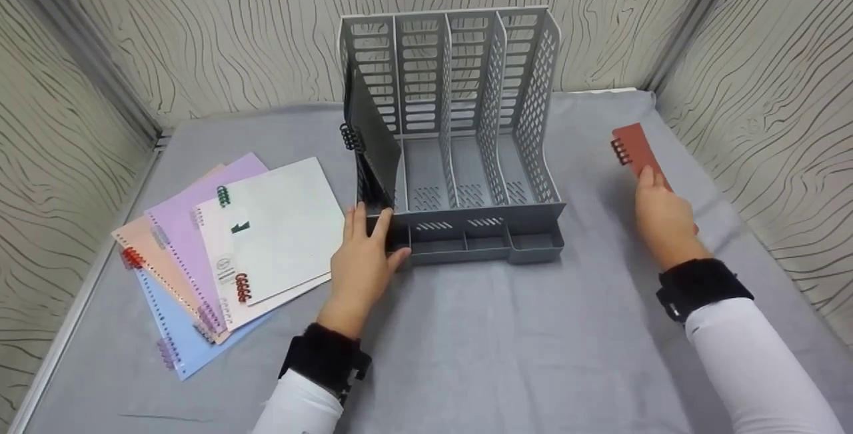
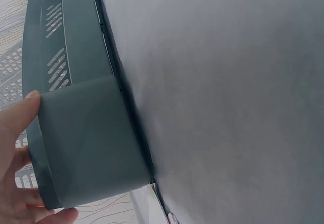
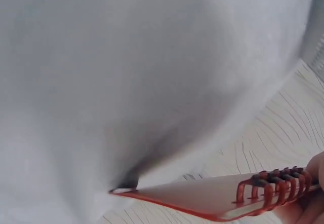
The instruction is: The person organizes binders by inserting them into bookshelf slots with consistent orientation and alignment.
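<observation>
A grey file organizer (image 1: 533, 255) with upright slots and small front trays stands at the middle back. My left hand (image 1: 363, 254) holds its front left corner, the fingers over the rim and the thumb at the tray. In the left wrist view the fingertips lie around the edge of that corner tray (image 2: 91, 148). At the right, my right hand (image 1: 663, 217) pinches one end of a small red ring-bound notebook (image 1: 634, 144). Its red rings (image 3: 276, 186) and pale pages show in the right wrist view. Black ring-bound notebooks (image 1: 374, 144) stand in the leftmost slot.
Left of the organizer, several ring-bound notebooks lie fanned in a pile: a white one (image 1: 293, 234) on top, then purple (image 1: 173, 221), peach (image 1: 136, 231) and blue (image 1: 163, 317). Grey cloth (image 1: 506, 347) covers the table. Wood-patterned panels (image 1: 233, 34) enclose the back and sides.
</observation>
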A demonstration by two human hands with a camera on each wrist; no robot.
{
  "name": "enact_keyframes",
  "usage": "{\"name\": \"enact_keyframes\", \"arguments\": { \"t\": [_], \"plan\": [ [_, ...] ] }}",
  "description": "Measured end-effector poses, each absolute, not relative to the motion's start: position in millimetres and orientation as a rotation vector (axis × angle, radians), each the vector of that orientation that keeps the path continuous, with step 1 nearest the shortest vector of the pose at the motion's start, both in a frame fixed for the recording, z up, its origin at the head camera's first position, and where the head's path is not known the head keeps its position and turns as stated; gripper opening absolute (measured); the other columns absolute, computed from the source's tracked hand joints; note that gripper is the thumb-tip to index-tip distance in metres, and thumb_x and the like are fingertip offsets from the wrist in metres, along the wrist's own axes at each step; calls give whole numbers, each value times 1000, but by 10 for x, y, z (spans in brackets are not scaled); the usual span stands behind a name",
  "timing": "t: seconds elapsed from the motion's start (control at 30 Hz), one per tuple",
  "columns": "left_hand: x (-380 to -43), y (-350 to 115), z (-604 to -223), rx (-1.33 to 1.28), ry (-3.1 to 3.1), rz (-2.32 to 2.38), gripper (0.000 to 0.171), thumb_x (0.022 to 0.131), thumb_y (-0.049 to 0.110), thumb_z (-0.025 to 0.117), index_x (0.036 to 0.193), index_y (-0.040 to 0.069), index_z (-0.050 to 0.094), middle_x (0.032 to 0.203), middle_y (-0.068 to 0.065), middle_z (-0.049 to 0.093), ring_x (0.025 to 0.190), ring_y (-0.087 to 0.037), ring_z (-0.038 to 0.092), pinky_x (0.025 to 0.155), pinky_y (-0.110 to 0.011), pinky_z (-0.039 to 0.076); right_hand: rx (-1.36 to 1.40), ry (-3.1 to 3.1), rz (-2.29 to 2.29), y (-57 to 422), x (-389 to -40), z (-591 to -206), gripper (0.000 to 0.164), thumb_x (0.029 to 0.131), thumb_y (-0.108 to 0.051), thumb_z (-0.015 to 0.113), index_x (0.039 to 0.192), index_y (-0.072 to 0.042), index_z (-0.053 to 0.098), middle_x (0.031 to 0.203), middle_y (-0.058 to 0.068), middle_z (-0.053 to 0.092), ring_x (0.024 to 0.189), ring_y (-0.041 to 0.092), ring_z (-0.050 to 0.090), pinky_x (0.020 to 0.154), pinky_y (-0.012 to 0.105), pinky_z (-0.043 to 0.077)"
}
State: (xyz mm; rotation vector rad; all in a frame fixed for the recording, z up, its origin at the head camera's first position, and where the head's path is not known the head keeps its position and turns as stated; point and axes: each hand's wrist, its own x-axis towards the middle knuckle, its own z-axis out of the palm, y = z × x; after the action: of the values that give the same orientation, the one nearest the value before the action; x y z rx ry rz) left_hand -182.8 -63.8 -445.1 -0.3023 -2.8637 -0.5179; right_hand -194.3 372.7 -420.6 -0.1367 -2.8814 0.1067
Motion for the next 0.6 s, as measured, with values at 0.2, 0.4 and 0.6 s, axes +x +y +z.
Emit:
{"name": "enact_keyframes", "arguments": {
  "t": [0.2, 0.4, 0.6],
  "plan": [
    [-1826, -643, -4445, -301, -2869, -509, 70, 80, 50, 67, 139, 20, 45, 146, -22, 29, 137, -35, 22, 69, -47, 52, -152, -2728, 174, 3725, -1914, -4039, 40, 88, 13, 38, 127, 20, 32, 115, 43, 46, 70, 61, 52, 55, 65, 42],
    [-1829, -642, -4444, -303, -2871, -512, 70, 80, 50, 67, 139, 20, 44, 147, -22, 29, 137, -34, 22, 69, -47, 52, -165, -2588, 252, 3598, -1905, -3880, 41, 90, 4, 43, 129, 14, 38, 92, 42, 54, 66, 59, 52, 53, 64, 40],
    [-1825, -641, -4450, -307, -2863, -524, 70, 80, 50, 67, 139, 20, 45, 146, -22, 29, 137, -35, 22, 69, -47, 52, -138, -2550, 395, 3385, -1876, -3720, 42, 94, -4, 34, 134, 8, 37, 76, 39, 54, 63, 56, 52, 54, 61, 40]
  ]
}}
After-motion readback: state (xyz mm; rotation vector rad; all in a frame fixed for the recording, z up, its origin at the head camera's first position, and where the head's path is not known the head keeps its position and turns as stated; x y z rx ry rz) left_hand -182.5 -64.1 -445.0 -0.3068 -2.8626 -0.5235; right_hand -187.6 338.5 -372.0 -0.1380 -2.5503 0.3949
